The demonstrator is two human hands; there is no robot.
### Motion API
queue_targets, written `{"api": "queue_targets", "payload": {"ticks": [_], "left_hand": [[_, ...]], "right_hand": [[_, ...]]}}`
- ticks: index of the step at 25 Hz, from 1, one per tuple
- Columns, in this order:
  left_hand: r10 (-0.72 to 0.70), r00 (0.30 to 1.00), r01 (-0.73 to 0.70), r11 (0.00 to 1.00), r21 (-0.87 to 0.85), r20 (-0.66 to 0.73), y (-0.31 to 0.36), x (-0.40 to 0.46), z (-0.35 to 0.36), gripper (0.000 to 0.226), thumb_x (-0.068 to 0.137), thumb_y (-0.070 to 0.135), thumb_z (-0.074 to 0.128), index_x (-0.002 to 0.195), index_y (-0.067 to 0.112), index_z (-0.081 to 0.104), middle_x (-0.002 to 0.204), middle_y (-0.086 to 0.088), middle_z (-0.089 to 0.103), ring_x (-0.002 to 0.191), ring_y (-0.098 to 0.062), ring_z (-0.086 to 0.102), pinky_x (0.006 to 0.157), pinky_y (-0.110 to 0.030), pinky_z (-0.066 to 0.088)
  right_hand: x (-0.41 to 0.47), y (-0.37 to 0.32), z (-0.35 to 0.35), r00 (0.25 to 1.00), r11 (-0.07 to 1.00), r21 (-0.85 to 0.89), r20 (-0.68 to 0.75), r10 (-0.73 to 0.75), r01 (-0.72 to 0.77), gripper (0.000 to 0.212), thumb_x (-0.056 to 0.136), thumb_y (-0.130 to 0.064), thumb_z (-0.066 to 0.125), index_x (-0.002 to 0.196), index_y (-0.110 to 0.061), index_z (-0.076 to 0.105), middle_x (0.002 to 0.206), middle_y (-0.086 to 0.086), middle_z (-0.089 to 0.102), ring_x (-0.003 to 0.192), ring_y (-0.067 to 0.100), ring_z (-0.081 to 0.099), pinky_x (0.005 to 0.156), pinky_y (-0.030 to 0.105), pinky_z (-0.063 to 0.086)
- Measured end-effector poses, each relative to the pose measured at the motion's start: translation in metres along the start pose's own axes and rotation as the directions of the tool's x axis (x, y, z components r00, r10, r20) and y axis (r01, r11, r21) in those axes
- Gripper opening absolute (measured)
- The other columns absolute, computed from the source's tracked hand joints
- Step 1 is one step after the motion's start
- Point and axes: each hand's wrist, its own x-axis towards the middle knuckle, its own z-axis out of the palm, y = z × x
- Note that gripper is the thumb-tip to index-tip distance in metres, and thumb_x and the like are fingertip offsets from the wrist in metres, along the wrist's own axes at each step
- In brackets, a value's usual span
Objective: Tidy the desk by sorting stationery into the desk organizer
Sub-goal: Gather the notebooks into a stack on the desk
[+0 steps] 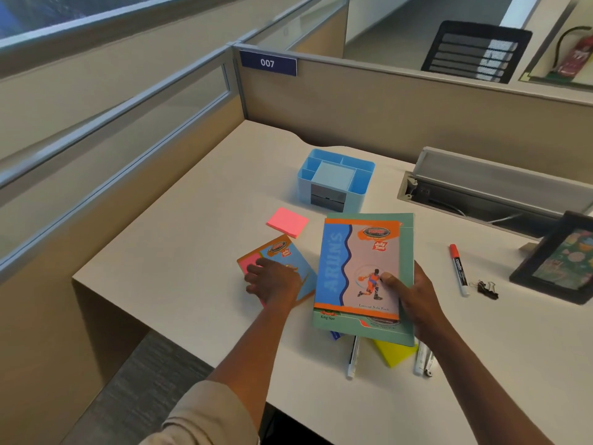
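Gathering notebooks looks underway: the right hand [409, 295] grips two stacked notebooks [362, 271] near the counter's middle, the left hand [272, 279] lies flat-fingered on a small notebook [288, 261]; next, lifting it, the desk organizer [335, 178] waiting toward the far edge.

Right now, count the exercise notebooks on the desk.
3: a small blue-and-pink notebook under the left hand, and a grey-and-blue notebook stacked on a larger green notebook, both held by the right hand. More may hide beneath.
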Motion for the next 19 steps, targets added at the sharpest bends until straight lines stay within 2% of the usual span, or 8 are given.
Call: {"api": "queue_targets", "payload": {"ticks": [3, 7, 11, 13, 15, 19], "left_hand": [[-0.061, 0.998, 0.056, 0.991, 0.121, 0.034, -0.017, 0.006, 0.013, 0.107, 0.079, 0.055, 0.067, 0.147, -0.003, 0.008, 0.15, -0.026, 0.019, 0.129, -0.039, 0.034, 0.098, -0.047, 0.037], [-0.079, 0.995, 0.074, 0.994, 0.076, 0.064, -0.014, 0.018, 0.012, 0.115, 0.075, 0.047, 0.076, 0.148, 0.002, 0.0, 0.144, -0.026, 0.024, 0.123, -0.04, 0.039, 0.1, -0.043, 0.036], [-0.138, 0.975, 0.146, 0.989, -0.034, 0.172, -0.024, 0.031, 0.001, 0.125, 0.065, 0.038, 0.086, 0.148, 0.013, -0.003, 0.136, -0.017, 0.024, 0.117, -0.038, 0.041, 0.097, -0.042, 0.036], [-0.175, 0.963, 0.188, 0.981, -0.048, 0.205, -0.027, 0.034, -0.002, 0.117, 0.06, 0.034, 0.089, 0.142, 0.012, 0.009, 0.131, -0.019, 0.031, 0.117, -0.037, 0.042, 0.095, -0.042, 0.038], [-0.213, 0.955, 0.232, 0.97, -0.069, 0.206, -0.025, 0.033, -0.003, 0.1, 0.06, 0.03, 0.089, 0.131, 0.011, 0.022, 0.127, -0.019, 0.04, 0.118, -0.034, 0.045, 0.094, -0.042, 0.039], [-0.286, 0.939, 0.304, 0.95, -0.073, 0.192, -0.023, 0.026, -0.003, 0.086, 0.063, 0.03, 0.087, 0.125, 0.006, 0.032, 0.126, -0.014, 0.046, 0.119, -0.029, 0.046, 0.093, -0.04, 0.038]], "right_hand": [[0.007, 0.003, 0.011, 0.999, 1.0, -0.006, 0.027, 0.017, -0.017, 0.037, 0.087, -0.022, 0.069, 0.121, -0.02, 0.054, 0.107, 0.007, 0.072, 0.082, 0.029, 0.074, 0.063, 0.04, 0.061], [0.013, 0.008, 0.022, 0.998, 0.999, -0.011, 0.044, 0.036, -0.035, 0.032, 0.087, -0.023, 0.069, 0.117, -0.023, 0.055, 0.106, 0.007, 0.073, 0.082, 0.029, 0.074, 0.063, 0.04, 0.061], [0.014, 0.009, 0.027, 0.998, 0.999, -0.021, 0.051, 0.044, -0.043, 0.033, 0.088, -0.023, 0.069, 0.117, -0.022, 0.055, 0.104, 0.005, 0.073, 0.08, 0.028, 0.074, 0.06, 0.036, 0.06], [0.016, 0.009, 0.026, 0.998, 0.999, -0.015, 0.049, 0.046, -0.046, 0.034, 0.088, -0.023, 0.069, 0.119, -0.02, 0.055, 0.104, 0.006, 0.073, 0.08, 0.028, 0.074, 0.06, 0.037, 0.061], [0.018, 0.009, 0.024, 0.998, 0.999, -0.011, 0.051, 0.043, -0.043, 0.034, 0.088, -0.022, 0.069, 0.12, -0.019, 0.056, 0.104, 0.007, 0.073, 0.08, 0.029, 0.074, 0.061, 0.039, 0.061], [0.02, 0.01, 0.023, 0.999, 1.0, -0.001, 0.042, 0.031, -0.031, 0.033, 0.088, -0.022, 0.069, 0.118, -0.021, 0.057, 0.104, 0.006, 0.074, 0.081, 0.029, 0.074, 0.064, 0.043, 0.061]]}}
